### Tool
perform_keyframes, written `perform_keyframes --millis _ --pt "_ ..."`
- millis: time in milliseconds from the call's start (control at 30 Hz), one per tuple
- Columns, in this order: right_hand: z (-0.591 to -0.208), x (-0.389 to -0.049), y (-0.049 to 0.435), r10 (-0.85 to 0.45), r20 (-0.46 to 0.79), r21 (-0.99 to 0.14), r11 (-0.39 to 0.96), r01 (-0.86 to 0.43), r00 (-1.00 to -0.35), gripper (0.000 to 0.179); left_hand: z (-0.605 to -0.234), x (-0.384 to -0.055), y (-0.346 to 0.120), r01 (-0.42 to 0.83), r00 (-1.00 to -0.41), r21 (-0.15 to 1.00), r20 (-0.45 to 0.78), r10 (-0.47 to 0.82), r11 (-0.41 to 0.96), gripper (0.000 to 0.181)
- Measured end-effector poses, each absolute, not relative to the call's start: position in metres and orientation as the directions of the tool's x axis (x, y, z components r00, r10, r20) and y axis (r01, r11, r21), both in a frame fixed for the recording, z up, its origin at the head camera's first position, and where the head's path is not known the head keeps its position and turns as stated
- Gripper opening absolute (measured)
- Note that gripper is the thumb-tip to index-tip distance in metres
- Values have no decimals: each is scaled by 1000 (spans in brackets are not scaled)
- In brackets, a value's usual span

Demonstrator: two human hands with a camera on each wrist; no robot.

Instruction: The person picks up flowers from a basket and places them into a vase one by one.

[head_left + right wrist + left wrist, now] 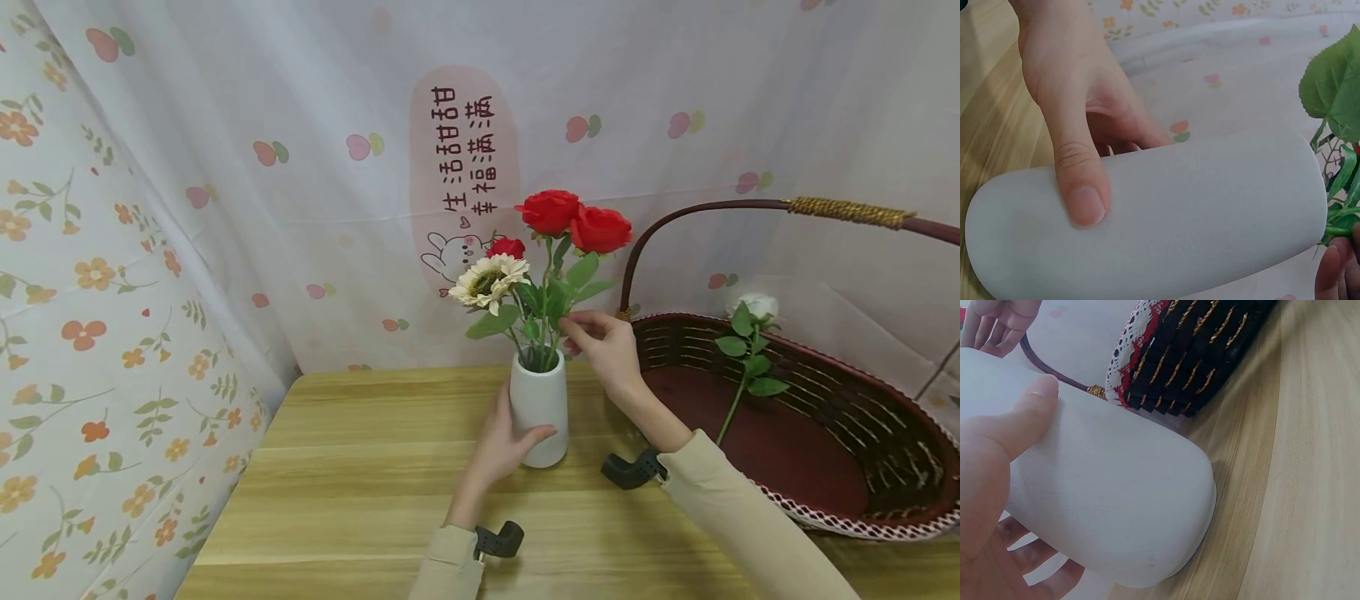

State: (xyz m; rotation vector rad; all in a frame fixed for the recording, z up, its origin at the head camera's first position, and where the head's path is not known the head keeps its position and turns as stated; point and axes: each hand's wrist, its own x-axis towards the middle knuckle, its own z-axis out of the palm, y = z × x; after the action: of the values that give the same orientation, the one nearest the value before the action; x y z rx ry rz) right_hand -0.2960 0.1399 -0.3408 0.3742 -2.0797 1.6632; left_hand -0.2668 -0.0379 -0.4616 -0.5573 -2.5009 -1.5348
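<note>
A white vase point(542, 408) stands upright on the wooden table. My left hand point(501, 442) grips its side, the thumb across the front and the fingers behind it. In the vase are red roses point(551, 212) and a cream sunflower-like flower point(491, 282) leaning left. Just above the vase mouth my right hand point(611, 354) pinches the green stem of a red rose point(600, 229) between thumb and fingers. The right wrist view shows those fingertips point(1329, 269) at the stem point(1339, 231), right beside the rim.
To the right stands a dark woven basket point(757, 467) with lace trim and a tall arched handle point(705, 204). A white rose point(753, 308) leans inside it. Patterned curtains point(315, 100) hang behind and left of the table point(337, 467).
</note>
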Motion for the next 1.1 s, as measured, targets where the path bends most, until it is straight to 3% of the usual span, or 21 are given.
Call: perform_keyframes --millis 467,1100 --pt "-326 -273 129 15 446 -865 263 -427 -895 24 -461 -266 -38 391 -918 828 318 238 402 98" --pt "-347 -285 138 44 366 -915 202 -351 -929 34 -461 -266 -38 373 -925 832 300 232 410 98"
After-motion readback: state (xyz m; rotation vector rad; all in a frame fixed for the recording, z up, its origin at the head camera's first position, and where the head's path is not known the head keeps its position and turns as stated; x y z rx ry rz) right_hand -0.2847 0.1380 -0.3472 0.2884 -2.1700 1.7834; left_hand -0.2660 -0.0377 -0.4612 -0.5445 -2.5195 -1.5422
